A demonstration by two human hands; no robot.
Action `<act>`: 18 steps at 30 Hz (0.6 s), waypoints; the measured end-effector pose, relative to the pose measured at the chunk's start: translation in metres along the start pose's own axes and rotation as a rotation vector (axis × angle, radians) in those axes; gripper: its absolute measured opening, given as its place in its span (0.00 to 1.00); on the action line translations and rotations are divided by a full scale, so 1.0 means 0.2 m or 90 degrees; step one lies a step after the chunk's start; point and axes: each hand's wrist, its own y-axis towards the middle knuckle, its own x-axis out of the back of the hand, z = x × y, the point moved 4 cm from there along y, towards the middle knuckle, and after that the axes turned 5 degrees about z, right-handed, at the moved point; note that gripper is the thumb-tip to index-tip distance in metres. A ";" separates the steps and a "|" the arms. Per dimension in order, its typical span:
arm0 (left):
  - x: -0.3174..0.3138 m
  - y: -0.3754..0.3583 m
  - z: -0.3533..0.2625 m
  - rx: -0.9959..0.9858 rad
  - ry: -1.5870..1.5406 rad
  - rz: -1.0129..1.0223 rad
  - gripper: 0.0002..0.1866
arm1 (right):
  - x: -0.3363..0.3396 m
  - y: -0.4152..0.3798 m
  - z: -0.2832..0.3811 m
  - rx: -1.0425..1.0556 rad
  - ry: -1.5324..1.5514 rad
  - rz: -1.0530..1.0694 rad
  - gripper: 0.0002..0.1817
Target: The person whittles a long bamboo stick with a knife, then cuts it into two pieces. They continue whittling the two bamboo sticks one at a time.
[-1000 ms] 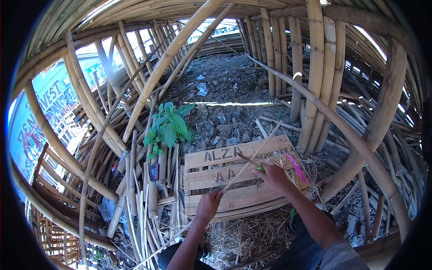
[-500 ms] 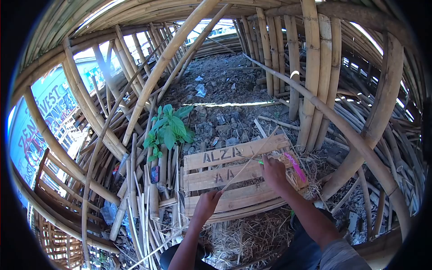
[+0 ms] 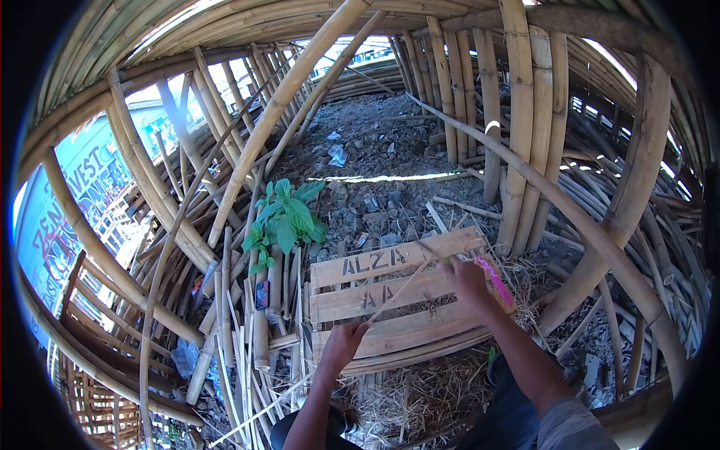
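A thin bamboo strip (image 3: 399, 294) slants up over a wooden crate top (image 3: 360, 309) made of slats with stencilled letters. My left hand (image 3: 343, 343) is closed round the strip near the crate's front left edge. Farther up, my right hand (image 3: 466, 280) is closed over the right part of the slats. From it sticks out a narrow dark blade, blurred, which looks like a knife (image 3: 430, 250) lying across the strip's far end. Most of its handle is hidden in my fingers.
Split bamboo strips (image 3: 241, 375) and a phone (image 3: 262, 295) lie left of the crate, by a leafy plant (image 3: 285, 217). Straw shavings (image 3: 420, 394) cover the ground before me. A long bamboo pole (image 3: 540, 180) slants across the right; bamboo posts (image 3: 517, 127) stand behind.
My right hand has shifted slightly right and down, and the blade has swung from pointing up to pointing left. My left hand stays nearly in place on the strip.
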 end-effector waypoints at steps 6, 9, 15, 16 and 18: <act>0.02 -0.02 0.00 -0.024 0.014 -0.014 0.21 | -0.01 -0.07 0.00 0.137 -0.033 -0.007 0.21; 0.03 -0.04 -0.01 0.003 0.026 -0.006 0.22 | 0.05 0.01 -0.15 -0.130 0.067 -0.072 0.20; 0.01 -0.03 0.01 -0.018 0.016 0.005 0.22 | 0.00 -0.07 -0.03 0.155 -0.047 0.024 0.23; 0.02 -0.03 0.03 -0.023 -0.001 0.001 0.22 | 0.07 0.00 -0.12 -0.020 0.050 -0.011 0.23; 0.02 -0.03 0.05 -0.016 -0.001 0.008 0.22 | 0.17 0.04 -0.25 -0.164 0.050 -0.152 0.22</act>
